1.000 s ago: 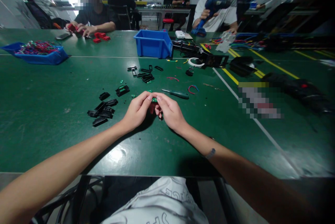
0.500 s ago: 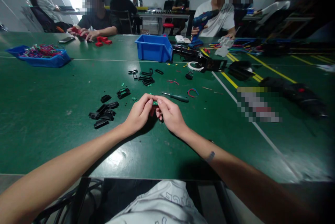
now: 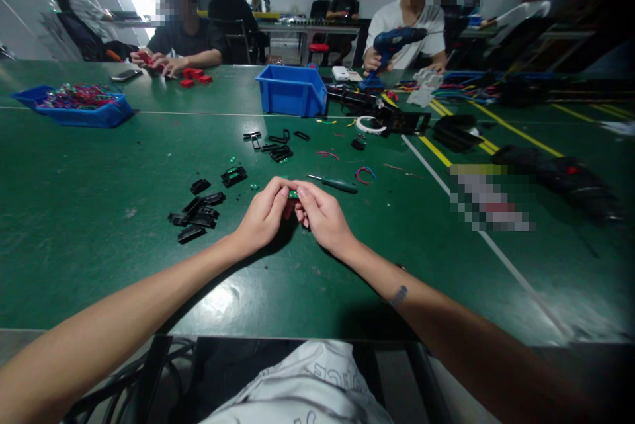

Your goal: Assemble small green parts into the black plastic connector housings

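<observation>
My left hand (image 3: pixel 266 213) and my right hand (image 3: pixel 322 215) meet over the middle of the green table. Between their thumbs and fingers they grip a small green circuit board (image 3: pixel 293 194), mostly covered by the fingers. Left of my left hand lies a pile of black plastic housings (image 3: pixel 198 212), and a black housing with green inside (image 3: pixel 234 176) sits just above it. Black frames (image 3: pixel 280 149) are scattered beyond my hands. A screwdriver (image 3: pixel 340 184) with a dark green handle rests beyond my right hand, beside a red and blue wire loop (image 3: pixel 366 176).
A blue bin (image 3: pixel 292 96) stands at the far middle, and a blue tray (image 3: pixel 94 113) of coloured wires at the left. Across the table, one person handles red parts (image 3: pixel 196 76); another holds a blue drill (image 3: pixel 389 47). Black tool parts (image 3: pixel 560 176) lie right.
Across the table, the person's blue drill has shifted slightly to the right. My hands and the circuit board have barely moved.
</observation>
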### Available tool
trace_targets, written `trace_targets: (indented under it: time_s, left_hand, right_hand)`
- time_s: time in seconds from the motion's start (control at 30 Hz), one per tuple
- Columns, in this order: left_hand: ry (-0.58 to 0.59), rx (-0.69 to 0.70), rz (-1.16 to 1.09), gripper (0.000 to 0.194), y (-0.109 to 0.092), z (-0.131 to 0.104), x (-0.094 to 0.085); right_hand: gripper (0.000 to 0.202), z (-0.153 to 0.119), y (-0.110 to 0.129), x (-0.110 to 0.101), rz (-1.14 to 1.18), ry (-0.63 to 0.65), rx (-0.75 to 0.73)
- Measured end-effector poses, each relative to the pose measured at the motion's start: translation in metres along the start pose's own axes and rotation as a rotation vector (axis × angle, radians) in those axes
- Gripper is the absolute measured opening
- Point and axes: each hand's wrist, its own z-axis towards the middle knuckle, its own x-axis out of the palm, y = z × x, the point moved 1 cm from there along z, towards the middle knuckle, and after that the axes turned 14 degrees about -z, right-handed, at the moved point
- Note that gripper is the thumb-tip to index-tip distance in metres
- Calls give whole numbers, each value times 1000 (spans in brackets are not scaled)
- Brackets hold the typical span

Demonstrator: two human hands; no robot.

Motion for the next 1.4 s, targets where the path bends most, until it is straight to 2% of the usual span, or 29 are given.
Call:
trace_targets:
  time_s: [1.4]
  left_hand:
    - [14,-4,-1,35,0,0,1]
  right_hand:
    - [47,1,-5,1,31,14,-6]
